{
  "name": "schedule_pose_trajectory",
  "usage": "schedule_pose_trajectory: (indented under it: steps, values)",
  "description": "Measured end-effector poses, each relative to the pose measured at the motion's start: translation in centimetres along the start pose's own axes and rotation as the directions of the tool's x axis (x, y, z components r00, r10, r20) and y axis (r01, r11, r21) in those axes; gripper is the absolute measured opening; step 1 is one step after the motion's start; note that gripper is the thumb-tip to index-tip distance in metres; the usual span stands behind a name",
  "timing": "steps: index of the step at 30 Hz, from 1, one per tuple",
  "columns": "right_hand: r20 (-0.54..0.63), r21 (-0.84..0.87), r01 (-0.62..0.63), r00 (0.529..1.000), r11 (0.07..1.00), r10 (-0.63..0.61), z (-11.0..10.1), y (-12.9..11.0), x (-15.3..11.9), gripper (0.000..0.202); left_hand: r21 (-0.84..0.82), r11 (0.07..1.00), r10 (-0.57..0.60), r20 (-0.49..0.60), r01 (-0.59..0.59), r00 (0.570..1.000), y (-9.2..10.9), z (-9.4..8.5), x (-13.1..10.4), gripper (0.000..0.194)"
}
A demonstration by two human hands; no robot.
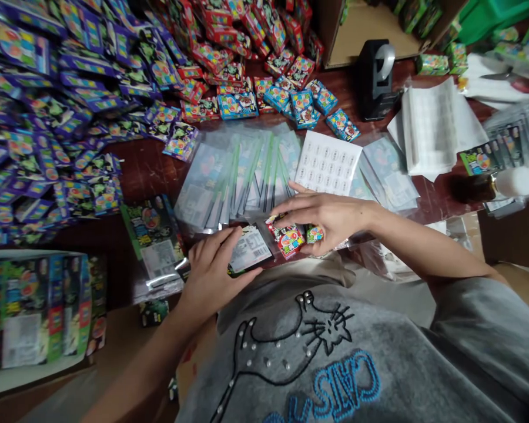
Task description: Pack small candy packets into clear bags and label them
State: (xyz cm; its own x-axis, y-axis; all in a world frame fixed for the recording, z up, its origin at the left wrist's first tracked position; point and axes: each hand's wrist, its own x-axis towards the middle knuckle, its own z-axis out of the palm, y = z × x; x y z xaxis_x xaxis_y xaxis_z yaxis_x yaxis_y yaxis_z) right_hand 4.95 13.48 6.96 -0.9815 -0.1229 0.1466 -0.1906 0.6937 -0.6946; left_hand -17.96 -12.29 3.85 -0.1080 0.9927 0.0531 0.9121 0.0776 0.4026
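Note:
My left hand (214,261) lies with fingers stretched and thumb apart over a dark printed packet with a white label (249,249), close to my body at the table's front edge. My right hand (324,217) curves over a small red printed box (286,239) and a small green printed box (314,234), side by side beside that packet. Its fingertips rest on the red box and its thumb is at the near side of the boxes. Just beyond both hands, clear plastic bags with green-edged inserts (247,170) are fanned out, partly under a white sticker sheet (328,163).
Purple boxes (70,100) heap at the left, red boxes (247,29) at the back, with several blue boxes (306,106) before them. A black tape dispenser (372,82), paper sheets (432,129) and a white-capped bottle (494,183) stand right. Packed bags (26,311) fill a container at lower left.

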Motion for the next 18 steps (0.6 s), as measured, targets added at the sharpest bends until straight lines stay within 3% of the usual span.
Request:
schedule_pose_trajectory:
  steps: [6, 10, 13, 16, 18]
  values:
    - [0.006, -0.143, 0.022, 1.000, 0.990, -0.021, 1.4, 0.5, 0.6, 0.060, -0.048, 0.997, -0.054, -0.005, 0.054, 0.999, 0.9, -0.3, 0.9, 0.085]
    - [0.009, -0.186, -0.002, 1.000, 0.983, 0.004, 2.2, 0.4, 0.5, 0.066, -0.007, 1.000, -0.007, -0.046, 0.007, 0.999, 1.5, 0.2, 2.2, 0.087]
    - [-0.119, -0.228, -0.158, 0.984, 0.961, 0.134, 2.2, 0.3, -1.1, 0.079, -0.021, 0.999, 0.026, -0.078, -0.027, 0.997, 1.9, 0.3, 3.2, 0.084]
    - [-0.288, -0.287, -0.357, 0.917, 0.889, 0.275, 2.5, 0.1, -4.3, 0.099, -0.018, 1.000, -0.003, -0.110, 0.001, 0.994, 2.0, 0.1, 3.8, 0.082]
    - [-0.320, -0.318, -0.417, 0.893, 0.852, 0.317, 3.2, -0.2, -6.5, 0.104, -0.012, 1.000, -0.007, -0.102, 0.005, 0.995, 1.9, 0.2, 4.0, 0.081]
